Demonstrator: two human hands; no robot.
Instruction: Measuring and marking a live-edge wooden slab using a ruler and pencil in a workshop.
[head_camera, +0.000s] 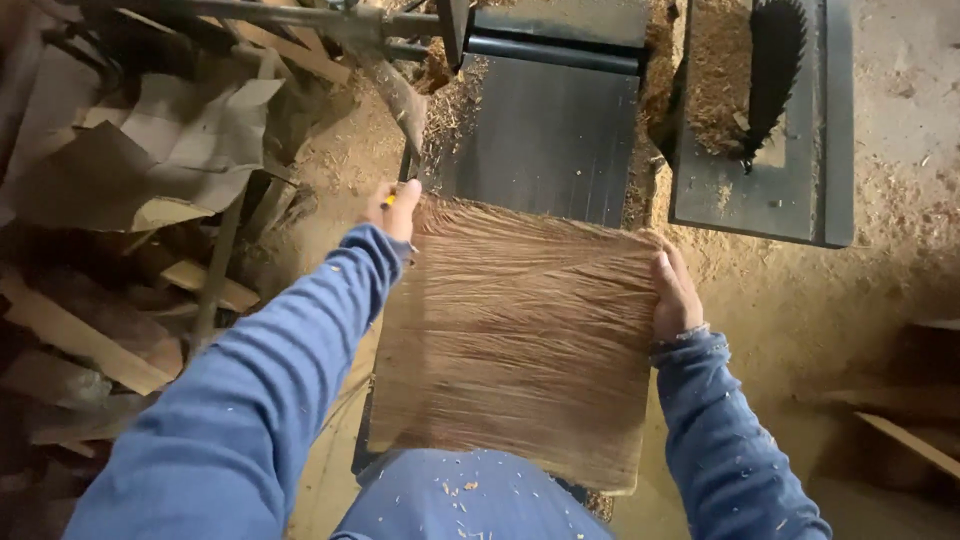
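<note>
Looking down from the head camera, a person in blue sleeves is holding a square wooden board (520, 335) flat in front of the body, its grain running side to side and its near edge lying close to the chest. The left hand (393, 208) is gripping the board's far left corner, fingers closed over the edge, and something small and yellow is showing inside that fist, too hidden to identify. The right hand (675, 295) is clamping the right edge, thumb on top and fingers wrapped under. The two hands are sitting well apart, one on each side of the board. The board's far edge is resting over the near end of a dark metal machine table (545, 140), which is stretching away from the person. Just to the right of that table, a toothed saw blade (772, 70) is standing up through a slot in a second metal table (790, 200), with sawdust (715, 80) piled beside it. Sawdust is also covering the floor (800, 300). On the left, wood scraps (120, 340) and torn cardboard (170, 150) are lying in a heap.
</note>
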